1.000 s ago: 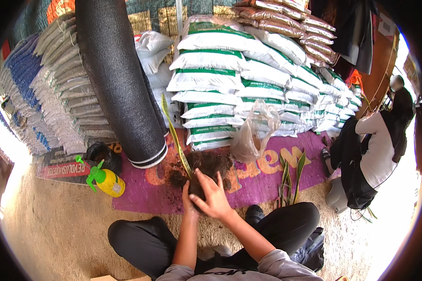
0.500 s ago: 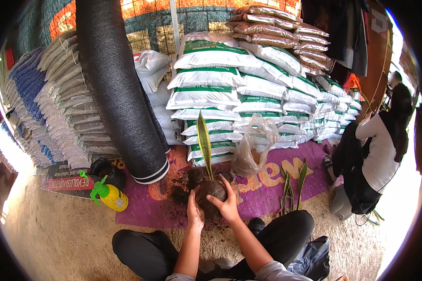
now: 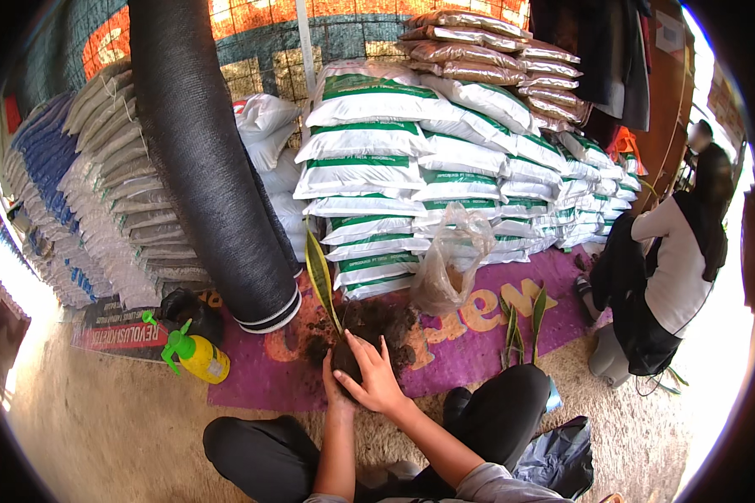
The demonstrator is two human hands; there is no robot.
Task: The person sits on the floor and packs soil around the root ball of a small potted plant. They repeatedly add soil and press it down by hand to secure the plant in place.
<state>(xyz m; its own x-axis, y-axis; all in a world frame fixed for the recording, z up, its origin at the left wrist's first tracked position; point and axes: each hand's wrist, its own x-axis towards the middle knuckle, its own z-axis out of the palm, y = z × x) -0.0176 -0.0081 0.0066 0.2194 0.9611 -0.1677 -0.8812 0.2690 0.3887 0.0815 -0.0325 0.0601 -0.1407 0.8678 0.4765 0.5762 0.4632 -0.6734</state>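
Note:
Between my two hands is a dark, rounded ball of soil [image 3: 346,360] with a snake plant leaf [image 3: 320,272] rising from it. The leaf is green with yellow edges and leans to the left. My left hand [image 3: 336,389] cups the ball's left side and underside. From the right, my right hand [image 3: 375,376] presses against it, fingers stretched along its side and thumb across the front. Much of the ball is hidden by the hands. Loose dark soil [image 3: 382,325] lies heaped on the purple banner [image 3: 264,381] just beyond them.
A clear plastic bag [image 3: 447,272] with brown contents stands right of the soil. More snake plant leaves [image 3: 538,318] lie near my right knee. A yellow-green spray bottle [image 3: 200,356] and a black roll [image 3: 218,168] are left. Stacked sacks [image 3: 365,176] line the back; another person [image 3: 667,268] sits right.
The soil ball has moved left and slightly toward me, and its leaf now tilts left. My right hand has shifted left across the ball, uncovering more of the soil heap.

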